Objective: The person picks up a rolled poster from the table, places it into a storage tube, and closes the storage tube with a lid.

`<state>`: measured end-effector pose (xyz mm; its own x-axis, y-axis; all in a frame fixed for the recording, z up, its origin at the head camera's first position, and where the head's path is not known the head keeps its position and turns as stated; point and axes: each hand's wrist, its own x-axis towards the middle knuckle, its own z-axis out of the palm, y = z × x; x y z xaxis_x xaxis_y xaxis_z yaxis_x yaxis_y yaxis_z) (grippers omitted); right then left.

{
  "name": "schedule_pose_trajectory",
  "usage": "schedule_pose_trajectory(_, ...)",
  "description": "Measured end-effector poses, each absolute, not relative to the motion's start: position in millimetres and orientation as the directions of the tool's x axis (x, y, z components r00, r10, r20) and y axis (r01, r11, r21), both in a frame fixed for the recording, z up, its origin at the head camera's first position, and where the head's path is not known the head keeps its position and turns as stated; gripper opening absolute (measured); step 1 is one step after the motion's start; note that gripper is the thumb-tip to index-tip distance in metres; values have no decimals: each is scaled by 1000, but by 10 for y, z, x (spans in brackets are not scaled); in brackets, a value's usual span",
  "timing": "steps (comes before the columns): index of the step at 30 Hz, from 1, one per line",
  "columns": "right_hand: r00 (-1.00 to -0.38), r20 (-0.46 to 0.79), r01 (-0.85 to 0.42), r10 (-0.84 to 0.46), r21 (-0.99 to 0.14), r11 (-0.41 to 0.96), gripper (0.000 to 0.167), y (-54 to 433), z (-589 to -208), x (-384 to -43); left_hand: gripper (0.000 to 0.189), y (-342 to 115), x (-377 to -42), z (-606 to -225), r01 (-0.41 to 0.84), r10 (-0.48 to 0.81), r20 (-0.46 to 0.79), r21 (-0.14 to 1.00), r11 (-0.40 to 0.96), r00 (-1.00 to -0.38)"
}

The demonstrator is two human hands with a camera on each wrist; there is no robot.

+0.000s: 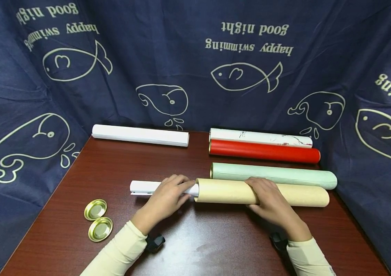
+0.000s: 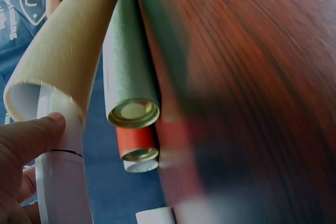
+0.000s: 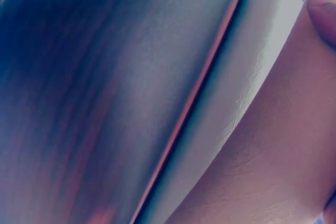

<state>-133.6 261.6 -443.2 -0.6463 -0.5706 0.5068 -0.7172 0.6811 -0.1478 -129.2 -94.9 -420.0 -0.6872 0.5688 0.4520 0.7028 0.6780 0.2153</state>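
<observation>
My left hand [image 1: 169,194] grips a rolled white paper [image 1: 143,186], whose right end sits inside the open left mouth of a tan cardboard tube [image 1: 226,191]. In the left wrist view the thumb lies along the paper roll [image 2: 65,182] just outside the tube's rim. My right hand [image 1: 269,199] holds the tan tube around its middle, fingers over the top and thumb on the near side. Right behind the tan tube lies a pale green tube [image 1: 274,173], its left end closed with a gold metal cap [image 2: 132,112].
Two gold lids [image 1: 95,209] rest on the dark red wooden table [image 1: 195,245] at left. Another white roll [image 1: 140,135] lies at the back left. A red tube [image 1: 264,151] and a white patterned tube [image 1: 261,137] lie at the back right, before a blue printed cloth [image 1: 188,46].
</observation>
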Motion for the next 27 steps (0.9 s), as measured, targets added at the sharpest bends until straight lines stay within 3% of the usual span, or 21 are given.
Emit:
schedule_pose_trajectory(13,-657,497,-708,-567,-146,691,74,2554,-4426,-1384,38,-878,-1290,-4183,708,567,471,201,677,-676)
schedule_pose_trajectory(27,-681,476,-691,-556,-169,703,73,2567,-4439,-1345,50,-1369,-1168,-4166,660,522,448,241,711,-726)
